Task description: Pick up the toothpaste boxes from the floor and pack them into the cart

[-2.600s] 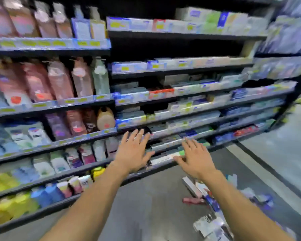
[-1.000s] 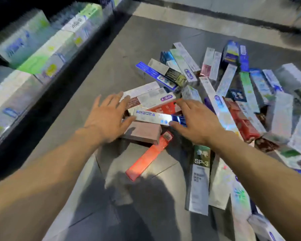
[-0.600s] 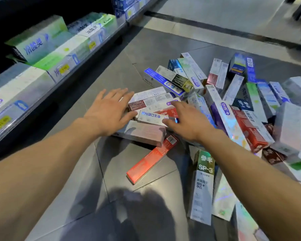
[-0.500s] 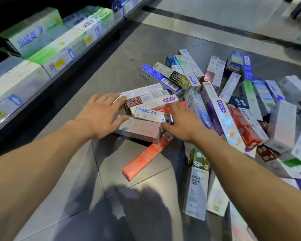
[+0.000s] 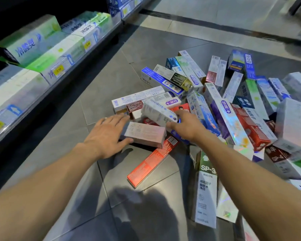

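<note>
Toothpaste boxes (image 5: 222,108) are lying in a loose heap on the grey tile floor (image 5: 101,87), mostly right of centre: long thin cartons, white, blue, red, green, some w/ holographic sheen, criss-crossing & overlapping. A pinkish-white box (image 5: 144,134) is sitting at the near-left edge of the heap, resting partly on an orange-red box (image 5: 151,162) that's lying diagonally on the tile. A white/green "SP-3" box (image 5: 206,190) is lying lengthwise nearer the camera.

Left hand (image 5: 108,134) is lying flat, fingers straight & spread, thumb touching the pinkish-white box's near-left end; nothing gripped. Right hand (image 5: 186,126) is pinching the end of a white box w/ blue print (image 5: 158,113), which is tilting up off the pile, far end raised.

Shelf (image 5: 63,73) on the left is holding rows of green/white & pale cartons w/ yellow price tags. Cart isn't in view.

Vs 0.5 s ago: the white box was lying flat on the pile under the right hand's fingertips; now it's lifting & swinging leftward. Left hand has slid closer to the pinkish-white box.
</note>
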